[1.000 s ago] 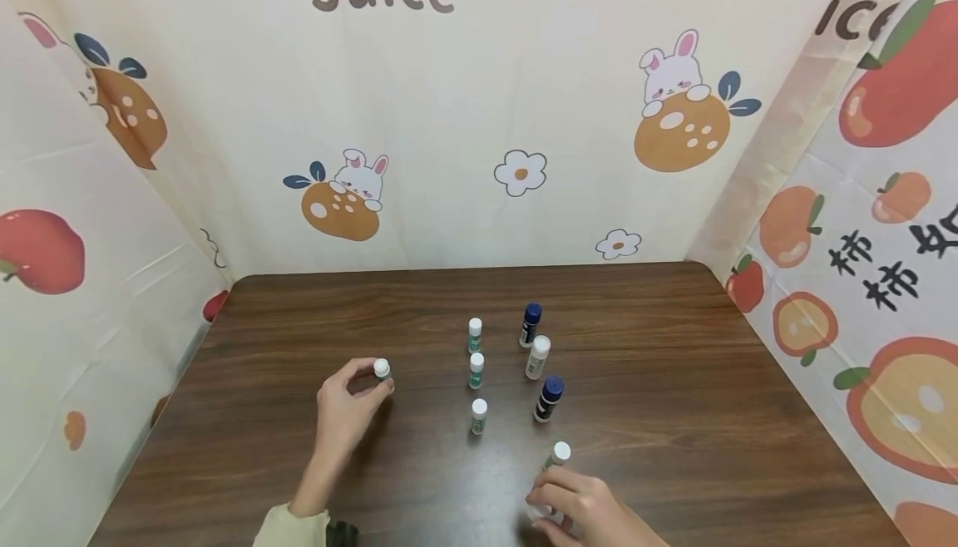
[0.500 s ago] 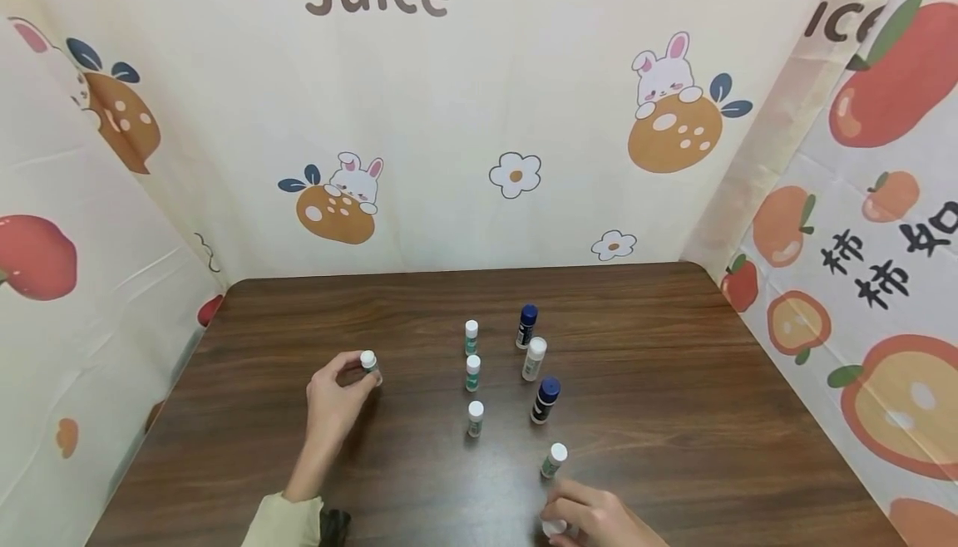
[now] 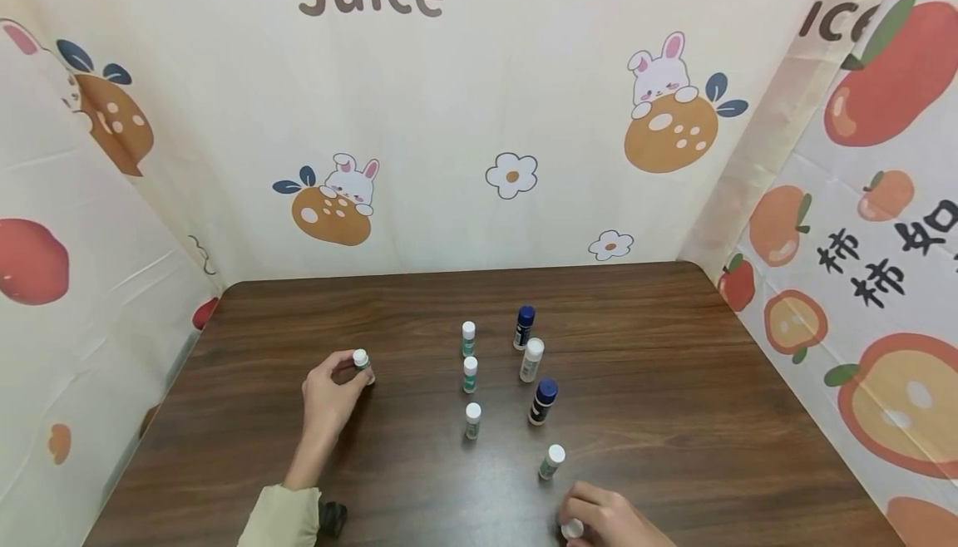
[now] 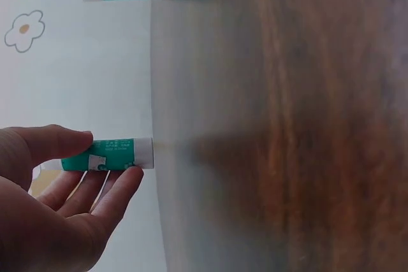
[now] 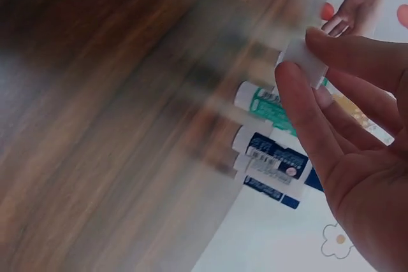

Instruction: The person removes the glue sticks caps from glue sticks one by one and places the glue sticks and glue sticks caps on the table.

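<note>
On the left of the table, my left hand (image 3: 329, 399) pinches an upright green glue stick with white ends (image 3: 362, 362). In the left wrist view, the green label of this glue stick (image 4: 115, 154) shows between thumb and fingers. Near the front, my right hand (image 3: 609, 518) pinches a small white-ended stick (image 3: 572, 529). The right wrist view shows only its white end (image 5: 299, 63) between thumb and finger; the rest is hidden. Just beyond the right hand stands a green-labelled glue stick (image 3: 551, 462).
Three small white-capped glue sticks form a middle column, among them the nearest one (image 3: 473, 421). To their right stand two blue-capped sticks, the nearer (image 3: 543, 401) and the farther (image 3: 524, 327), with a white-capped one (image 3: 531, 360) between. Printed cloth (image 3: 441, 115) walls the brown table (image 3: 674, 414).
My left hand has moved left with its glue stick. The right hand has shifted right, away from the nearest standing glue stick, keeping its white-ended stick. The head view has turned slightly.
</note>
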Tool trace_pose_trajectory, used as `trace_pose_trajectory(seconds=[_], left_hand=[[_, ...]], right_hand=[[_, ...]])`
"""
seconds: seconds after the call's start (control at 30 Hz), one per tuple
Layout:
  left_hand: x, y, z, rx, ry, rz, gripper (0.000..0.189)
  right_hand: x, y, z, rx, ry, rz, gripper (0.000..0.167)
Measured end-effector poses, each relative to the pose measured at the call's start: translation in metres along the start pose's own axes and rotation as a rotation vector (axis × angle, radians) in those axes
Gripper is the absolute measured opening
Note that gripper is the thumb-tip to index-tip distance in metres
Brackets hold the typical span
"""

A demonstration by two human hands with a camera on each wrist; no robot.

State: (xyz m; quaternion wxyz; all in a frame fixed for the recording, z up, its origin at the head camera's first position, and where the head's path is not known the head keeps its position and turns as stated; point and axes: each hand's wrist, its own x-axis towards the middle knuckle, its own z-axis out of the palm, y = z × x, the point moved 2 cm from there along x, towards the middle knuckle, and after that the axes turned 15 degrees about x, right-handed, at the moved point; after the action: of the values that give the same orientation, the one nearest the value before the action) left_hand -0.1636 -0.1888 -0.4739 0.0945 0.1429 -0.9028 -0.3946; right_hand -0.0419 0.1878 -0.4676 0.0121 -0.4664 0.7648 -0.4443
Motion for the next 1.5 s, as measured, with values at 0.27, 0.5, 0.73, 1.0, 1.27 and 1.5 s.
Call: trace_pose_trajectory(seconds=[0.27, 0.5, 0.73, 1.0, 1.27, 1.5], left_hand=[[0.009, -0.002, 0.0, 0.006, -0.025, -0.016, 0.031], [0.012, -0.005, 0.0, 0.009, -0.045, -0.037, 0.032], [0.013, -0.009, 0.003, 0.017, -0.044, -0.042, 0.032], [0.01, -0.007, 0.002, 0.029, -0.042, -0.025, 0.037], [-0.009, 0.006, -0.006, 0.073, 0.054, -0.013, 0.057], [-0.031, 0.012, -0.01, 0.106, 0.09, 0.009, 0.044]], right_hand=[[-0.009, 0.01, -0.004, -0.018, -0.075, 0.1, 0.02], [-0.015, 0.017, -0.011, -0.027, -0.099, 0.154, 0.023], [-0.02, 0.022, -0.02, -0.082, -0.009, 0.181, 0.031], [-0.027, 0.032, -0.027, -0.087, 0.043, 0.383, 0.026], [-0.03, 0.037, -0.03, -0.03, 0.057, 0.456, 0.028], [-0.026, 0.037, -0.033, -0.054, 0.008, 0.58, 0.025]])
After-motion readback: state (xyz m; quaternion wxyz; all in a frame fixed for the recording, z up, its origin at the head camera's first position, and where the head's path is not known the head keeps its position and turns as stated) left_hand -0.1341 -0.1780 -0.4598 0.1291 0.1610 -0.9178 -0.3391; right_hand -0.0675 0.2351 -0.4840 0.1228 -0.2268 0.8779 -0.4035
